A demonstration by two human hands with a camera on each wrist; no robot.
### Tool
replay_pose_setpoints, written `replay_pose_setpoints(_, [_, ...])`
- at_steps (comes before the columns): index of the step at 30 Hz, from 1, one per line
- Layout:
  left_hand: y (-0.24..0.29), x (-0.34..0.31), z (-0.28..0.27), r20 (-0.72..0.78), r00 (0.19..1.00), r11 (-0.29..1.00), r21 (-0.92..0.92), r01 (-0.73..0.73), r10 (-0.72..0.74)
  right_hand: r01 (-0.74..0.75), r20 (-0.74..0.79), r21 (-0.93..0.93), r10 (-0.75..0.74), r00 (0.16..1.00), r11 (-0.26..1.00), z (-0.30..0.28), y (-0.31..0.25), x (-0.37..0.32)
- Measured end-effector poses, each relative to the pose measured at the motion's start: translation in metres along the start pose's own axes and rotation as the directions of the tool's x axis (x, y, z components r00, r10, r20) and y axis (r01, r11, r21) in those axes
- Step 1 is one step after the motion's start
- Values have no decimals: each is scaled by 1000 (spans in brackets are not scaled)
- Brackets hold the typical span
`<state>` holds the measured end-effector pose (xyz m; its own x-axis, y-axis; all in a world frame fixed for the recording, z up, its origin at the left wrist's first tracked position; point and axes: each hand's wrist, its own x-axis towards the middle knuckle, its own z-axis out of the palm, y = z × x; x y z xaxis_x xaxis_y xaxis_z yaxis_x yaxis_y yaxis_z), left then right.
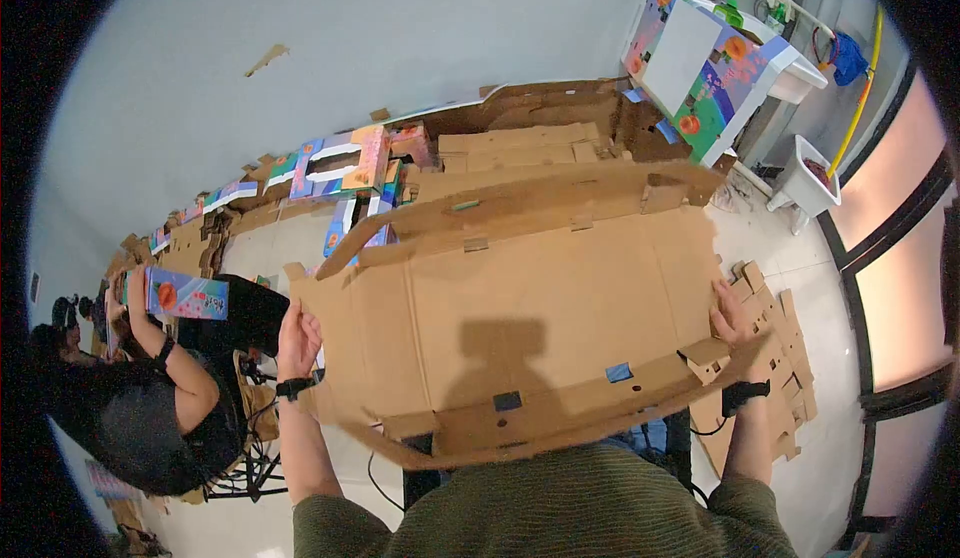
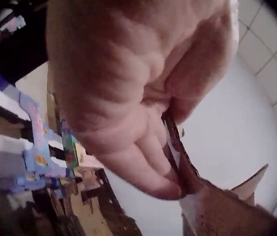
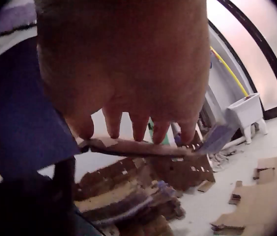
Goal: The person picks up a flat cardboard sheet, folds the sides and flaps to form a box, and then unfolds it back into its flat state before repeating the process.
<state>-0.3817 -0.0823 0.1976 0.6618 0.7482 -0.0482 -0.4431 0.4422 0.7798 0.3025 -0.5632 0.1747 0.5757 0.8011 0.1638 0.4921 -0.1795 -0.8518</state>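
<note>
A large brown cardboard piece point(image 1: 560, 288) with raised, folded long sides is held up in front of the body, its plain inner face toward the head camera. At its left end my left hand point(image 1: 300, 340) grips the edge; in the left wrist view the hand point(image 2: 128, 88) has the cardboard point(image 2: 217, 209) between thumb and fingers. My right hand point(image 1: 735, 316) holds the right end near the folded flap. From the right wrist, the fingers of that hand point(image 3: 128, 73) bend over the cardboard edge point(image 3: 138, 146); the thumb's hold is partly hidden.
Another person point(image 1: 150, 408) at the left holds a printed box point(image 1: 188, 293). Printed cartons point(image 1: 340, 168) and brown cardboard stand along the wall. Flattened cardboard point(image 1: 785, 358) lies on the floor at the right. A decorated carton point(image 1: 700, 68) and a white basin point(image 1: 808, 183) are at the back right.
</note>
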Motion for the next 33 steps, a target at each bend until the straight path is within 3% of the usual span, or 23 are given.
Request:
replay_pose_setpoints(2, [0,-5,-7,-24,996,995,48,85,-84,-111,95,-56,116,989,992,-5,30,-6])
replay_pose_setpoints(4, [2,-9,-9,-84,983,975,142,171,-160,-253,86,64,247,965,965,-7,28,-14])
replay_pose_setpoints(6, [13,-21,14,-408,899,855,399,331,-158,-332,26,177,332,943,927,-18,14,-23])
replay_pose_setpoints(7, [27,-21,19,-362,911,786,497,368,-198,-343,-13,200,352,936,918,-26,0,-25])
replay_pose_setpoints(9, [60,-18,12,-455,876,446,758,476,-160,-333,-82,144,346,935,932,-46,-30,-24])
replay_pose_setpoints(10, [69,-16,10,-401,916,260,883,391,-14,-320,-120,83,328,937,944,-54,-48,-22])
replay_pose_setpoints(11, [77,-14,8,-336,933,35,942,334,132,-298,-153,12,297,943,954,-61,-70,-20])
replay_pose_setpoints(12, [78,-16,29,-150,922,-174,959,223,356,-280,-185,-61,264,947,958,-69,-92,-17])
replay_pose_setpoints(13, [82,-14,85,41,886,-370,916,151,462,-257,-211,-133,226,951,957,-72,-115,-12])
replay_pose_setpoints(14, [80,-9,124,66,868,-425,889,174,493,-203,-185,-159,172,967,966,-72,-132,-9])
replay_pose_setpoints(17, [62,15,191,257,915,-355,925,-140,311,7,-60,-313,-27,998,950,-60,-182,-5])
replay_pose_setpoints(19, [40,41,207,318,945,-452,856,-253,73,176,131,-475,-129,983,862,-50,-193,-5])
replay_pose_setpoints(20, [26,50,212,257,966,-512,832,-211,19,264,224,-537,-167,960,801,-45,-199,-6])
replay_pose_setpoints(22, [0,73,214,128,989,-634,759,-148,-78,210,328,-465,-52,943,860,-41,-205,-6])
replay_pose_setpoints(24, [-17,95,196,65,991,-593,795,-124,-120,147,435,-429,62,898,891,-40,-197,-5])
replay_pose_setpoints(25, [-25,108,183,33,990,-572,813,-108,-141,127,418,-469,94,903,874,-41,-190,-11])
replay_pose_setpoints(28, [-59,137,130,59,965,-344,927,-148,-256,76,417,-527,179,891,846,-43,-186,-23])
replay_pose_setpoints(31, [-68,135,136,-43,956,-284,958,-43,-290,84,393,-541,163,905,837,-42,-163,-38])
replay_pose_setpoints(33, [-66,136,137,-16,964,-290,955,-64,-265,22,366,-543,212,906,840,-42,-157,-45])
